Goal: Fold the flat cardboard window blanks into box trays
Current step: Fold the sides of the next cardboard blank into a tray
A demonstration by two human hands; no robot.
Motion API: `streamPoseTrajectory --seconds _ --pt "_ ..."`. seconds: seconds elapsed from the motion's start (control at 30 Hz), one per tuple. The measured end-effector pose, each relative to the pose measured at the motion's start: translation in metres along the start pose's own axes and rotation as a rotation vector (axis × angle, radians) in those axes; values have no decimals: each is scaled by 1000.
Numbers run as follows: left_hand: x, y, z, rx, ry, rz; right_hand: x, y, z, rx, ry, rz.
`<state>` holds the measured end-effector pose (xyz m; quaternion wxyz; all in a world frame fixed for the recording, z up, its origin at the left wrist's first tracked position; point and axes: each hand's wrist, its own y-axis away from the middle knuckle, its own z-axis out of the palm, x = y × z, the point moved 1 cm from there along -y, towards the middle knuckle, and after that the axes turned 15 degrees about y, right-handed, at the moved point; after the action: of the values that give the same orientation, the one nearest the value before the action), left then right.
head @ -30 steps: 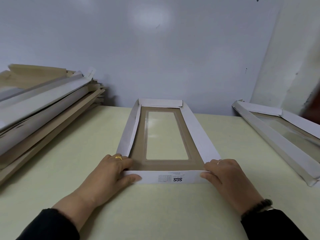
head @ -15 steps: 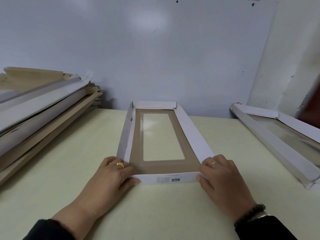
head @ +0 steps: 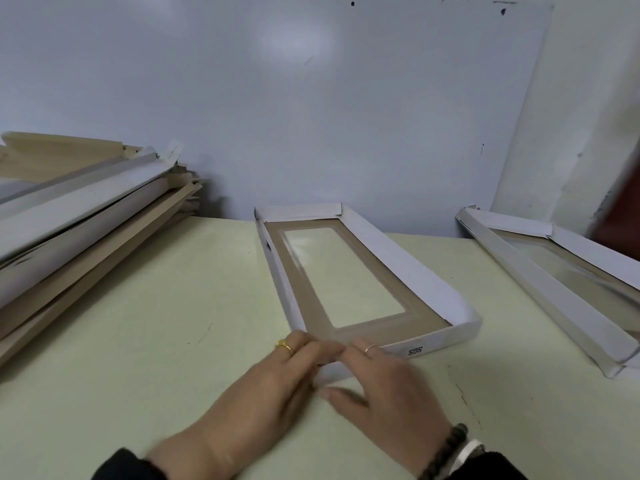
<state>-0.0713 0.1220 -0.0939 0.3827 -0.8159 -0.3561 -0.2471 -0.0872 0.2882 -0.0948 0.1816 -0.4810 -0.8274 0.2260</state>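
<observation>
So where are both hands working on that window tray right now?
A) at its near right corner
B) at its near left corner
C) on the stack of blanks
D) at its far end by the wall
B: the left hand and right hand meet at the near left corner of the window tray, fingers on its folded edge.

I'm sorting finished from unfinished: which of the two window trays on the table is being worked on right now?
The middle tray: both hands, left and right, meet at its near-left corner. The other tray lies untouched at the table's right edge.
</observation>
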Motion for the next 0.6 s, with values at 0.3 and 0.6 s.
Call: streamPoseTrajectory --seconds 0.3,0.6 --pt "-23 9 -5 42 -242 -117 18 3 -3 131 18 251" --pt "-26 9 -6 19 -218 -151 58 1 -28 469 49 279"
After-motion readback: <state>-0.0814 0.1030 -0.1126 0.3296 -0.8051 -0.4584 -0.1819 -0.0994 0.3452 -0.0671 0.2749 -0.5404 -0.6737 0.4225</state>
